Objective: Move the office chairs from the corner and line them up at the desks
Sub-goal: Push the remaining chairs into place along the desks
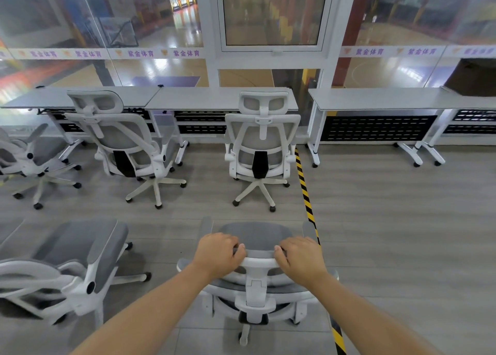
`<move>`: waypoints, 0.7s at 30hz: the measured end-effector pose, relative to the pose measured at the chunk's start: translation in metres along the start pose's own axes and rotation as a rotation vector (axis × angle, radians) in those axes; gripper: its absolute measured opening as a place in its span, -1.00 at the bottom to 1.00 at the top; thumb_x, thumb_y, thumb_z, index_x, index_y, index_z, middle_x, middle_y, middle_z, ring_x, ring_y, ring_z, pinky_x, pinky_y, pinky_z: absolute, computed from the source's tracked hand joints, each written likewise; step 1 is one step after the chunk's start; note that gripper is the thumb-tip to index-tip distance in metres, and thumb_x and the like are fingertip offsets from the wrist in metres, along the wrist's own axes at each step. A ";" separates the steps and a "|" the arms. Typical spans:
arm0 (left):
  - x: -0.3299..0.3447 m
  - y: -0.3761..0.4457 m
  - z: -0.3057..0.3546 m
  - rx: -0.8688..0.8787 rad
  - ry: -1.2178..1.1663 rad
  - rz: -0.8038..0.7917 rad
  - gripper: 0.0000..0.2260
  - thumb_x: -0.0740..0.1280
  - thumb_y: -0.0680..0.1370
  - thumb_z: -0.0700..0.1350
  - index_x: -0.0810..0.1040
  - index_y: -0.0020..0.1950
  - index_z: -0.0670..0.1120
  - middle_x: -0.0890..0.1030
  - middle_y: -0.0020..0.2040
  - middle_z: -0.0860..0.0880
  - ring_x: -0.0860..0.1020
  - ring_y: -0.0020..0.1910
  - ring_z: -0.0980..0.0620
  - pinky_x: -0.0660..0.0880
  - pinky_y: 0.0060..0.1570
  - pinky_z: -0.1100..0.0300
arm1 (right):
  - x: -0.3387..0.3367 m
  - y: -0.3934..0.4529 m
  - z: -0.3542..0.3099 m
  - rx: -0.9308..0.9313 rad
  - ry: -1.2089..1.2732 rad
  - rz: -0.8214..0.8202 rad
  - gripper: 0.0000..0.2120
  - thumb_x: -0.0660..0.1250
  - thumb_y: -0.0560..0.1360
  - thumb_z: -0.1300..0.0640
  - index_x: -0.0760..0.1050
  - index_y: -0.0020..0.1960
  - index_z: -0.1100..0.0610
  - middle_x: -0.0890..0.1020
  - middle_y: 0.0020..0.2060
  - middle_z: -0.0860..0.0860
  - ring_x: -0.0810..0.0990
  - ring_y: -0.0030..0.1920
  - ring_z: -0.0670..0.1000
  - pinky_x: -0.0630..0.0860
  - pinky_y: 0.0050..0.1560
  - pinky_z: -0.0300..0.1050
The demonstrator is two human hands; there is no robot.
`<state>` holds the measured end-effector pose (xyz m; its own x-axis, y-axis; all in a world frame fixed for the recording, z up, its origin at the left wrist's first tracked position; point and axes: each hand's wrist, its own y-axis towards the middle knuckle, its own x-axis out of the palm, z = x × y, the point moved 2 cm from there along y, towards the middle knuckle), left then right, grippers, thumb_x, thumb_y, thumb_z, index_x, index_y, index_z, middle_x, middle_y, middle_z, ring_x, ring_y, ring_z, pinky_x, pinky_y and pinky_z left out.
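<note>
Left hand [218,252]: I grip the chair [257,271] headrest
Right hand [299,258]: I grip the same headrest
Tables [222,99]: ahead, two chairs parked

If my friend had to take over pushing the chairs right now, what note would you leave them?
Left hand and right hand both grip the white headrest of the grey mesh office chair in front of you.
Done: two white-framed mesh chairs stand at the long grey desks by the window.
Left: the desk on the right, past the yellow-black floor tape, has no chair; probably take this one there. Two more chairs wait on the left.
</note>
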<state>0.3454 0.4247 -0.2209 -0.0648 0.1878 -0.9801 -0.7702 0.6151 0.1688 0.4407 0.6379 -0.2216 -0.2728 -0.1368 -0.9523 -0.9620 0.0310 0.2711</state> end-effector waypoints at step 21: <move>-0.003 0.000 0.009 -0.021 -0.013 -0.019 -0.61 0.03 0.50 0.15 0.34 -0.41 -0.04 0.42 -0.50 0.04 0.32 -0.52 0.05 0.09 -0.49 0.23 | -0.004 0.001 0.008 0.007 0.060 -0.004 -0.64 0.04 0.56 -0.11 0.22 -0.39 -0.08 0.22 -0.53 -0.14 0.11 -0.51 -0.22 -0.02 -0.36 -0.33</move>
<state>0.3518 0.4311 -0.2171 -0.0415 0.1865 -0.9816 -0.7842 0.6027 0.1477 0.4407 0.6465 -0.2191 -0.2684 -0.1960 -0.9431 -0.9631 0.0369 0.2664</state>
